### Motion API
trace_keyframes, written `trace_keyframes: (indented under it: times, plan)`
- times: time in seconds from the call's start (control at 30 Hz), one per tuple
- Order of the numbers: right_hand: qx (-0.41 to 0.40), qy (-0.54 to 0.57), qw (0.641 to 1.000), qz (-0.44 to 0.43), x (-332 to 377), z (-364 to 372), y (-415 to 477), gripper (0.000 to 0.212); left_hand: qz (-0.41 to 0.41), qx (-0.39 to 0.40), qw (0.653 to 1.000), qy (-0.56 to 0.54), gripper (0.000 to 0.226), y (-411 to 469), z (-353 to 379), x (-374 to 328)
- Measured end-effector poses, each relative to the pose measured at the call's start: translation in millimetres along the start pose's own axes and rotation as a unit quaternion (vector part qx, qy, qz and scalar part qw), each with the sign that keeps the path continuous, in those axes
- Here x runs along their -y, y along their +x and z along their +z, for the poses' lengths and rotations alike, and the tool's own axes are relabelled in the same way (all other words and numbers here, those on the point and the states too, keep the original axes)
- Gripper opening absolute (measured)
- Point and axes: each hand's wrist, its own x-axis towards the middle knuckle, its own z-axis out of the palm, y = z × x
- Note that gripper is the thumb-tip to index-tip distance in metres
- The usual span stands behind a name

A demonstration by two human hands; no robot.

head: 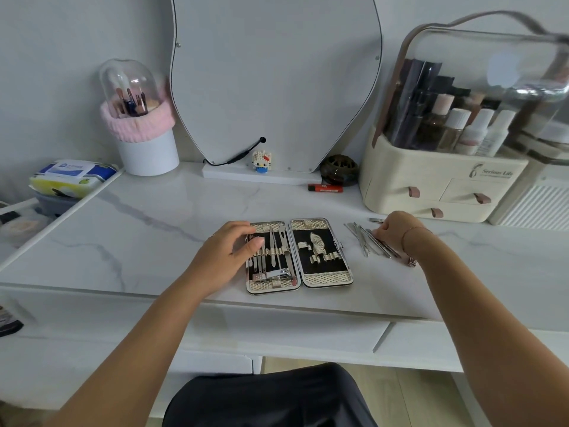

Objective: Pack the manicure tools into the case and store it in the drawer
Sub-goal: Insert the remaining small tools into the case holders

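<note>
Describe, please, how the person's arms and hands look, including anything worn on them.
No sleeves or gloves are in view on either arm. The right hand has a thin bracelet around its wrist. The left hand seems to wear a slim ring on one finger. No watch shows.

A home vanity: a mirror (277,72) at twelve o'clock, a makeup-brush holder (147,152) at ten, a cosmetics organizer (431,183) at two.

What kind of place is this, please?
Most likely a dressing table at home: a mirror stands at the back, with a brush holder on one side and a cosmetics organiser on the other.
</note>
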Motion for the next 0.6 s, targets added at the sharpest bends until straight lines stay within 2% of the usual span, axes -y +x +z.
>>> trace_keyframes:
  times: [0.13, 0.2, 0.3, 0.43, 0.53, 0.6]
  plan:
    - [0.007, -0.002, 1.0, -0.027, -4, -1, 1, 0.038, -0.002, -0.003, 1.0, -0.008, 0.054, 1, -1, 0]
    - [-0.006, 0.082, 0.994, -0.065, -10, -1, 2, 0.039, -0.001, -0.004, 1.0, -0.009, 0.048, 1, 0, 0]
    - [0.019, 0.288, 0.951, -0.114, -12, 0, -8, 0.032, -0.002, -0.003, 1.0, -0.018, 0.05, 1, 0, 0]
    - [0.081, 0.392, 0.902, -0.16, 3, 0, -28, 0.003, -0.004, -0.003, 1.0, -0.028, 0.056, 1, -1, 0]
    - [0.137, 0.447, 0.864, -0.185, 17, 3, -35, 0.018, -0.007, -0.003, 0.999, -0.031, 0.051, 1, -1, 0]
    - [0.139, 0.474, 0.847, -0.194, 27, 6, -38, 0.019, -0.009, -0.005, 0.999, -0.033, 0.044, 1, -1, 0]
